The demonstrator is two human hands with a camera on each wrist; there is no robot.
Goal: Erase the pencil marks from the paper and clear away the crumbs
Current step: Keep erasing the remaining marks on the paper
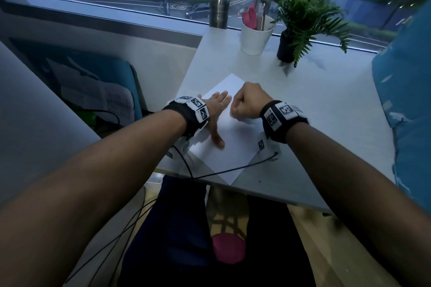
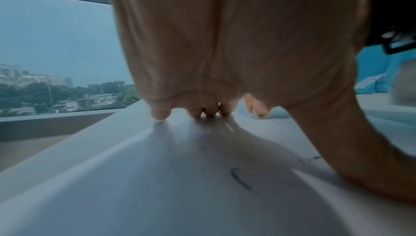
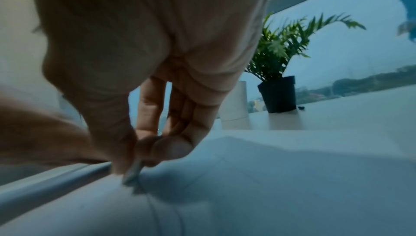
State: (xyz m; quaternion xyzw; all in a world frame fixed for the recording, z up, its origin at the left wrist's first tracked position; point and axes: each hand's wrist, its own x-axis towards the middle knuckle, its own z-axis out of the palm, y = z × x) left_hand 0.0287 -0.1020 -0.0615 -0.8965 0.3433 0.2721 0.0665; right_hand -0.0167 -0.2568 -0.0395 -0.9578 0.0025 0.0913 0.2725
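**Eraser pressed to the sheet, left hand pinning it flat**

No brand name or readable writing shows anywhere; the only printed patterns are black-and-white square markers on the white blocks strapped to both wrists.

The paper (image 1: pixel 229 140) lies at an angle on the pale bench (image 1: pixel 326 109), near its front-left corner, with one corner reaching the bench's near edge. The left hand (image 1: pixel 215 109) lies flat on the sheet's left part, fingers straight and pointing away from the person, thumb spread toward the near side. In the left wrist view its fingertips (image 2: pixel 160 115) press down on the sheet, and a short dark pencil mark (image 2: pixel 239 177) shows on the paper under the palm.

The right hand (image 1: pixel 247 102) sits just beside the left one, over the middle of the sheet, knuckles up and fingers curled under. The right wrist view shows thumb and fingers pinching a small pale eraser (image 3: pixel 133 174), its lower end touching the paper; the picture is blurred there. A few small dark specks lie on the bench (image 1: pixel 258 180) by the sheet's near corner; whether they are crumbs cannot be told.

At the back of the bench, by the window, stand a metal bottle (image 1: pixel 218 8), a white cup (image 1: pixel 255 35) holding pens and something pink, and a fern in a black pot (image 1: pixel 286 48). Black cables (image 1: pixel 233 170) run from the wrists across the bench's edge.
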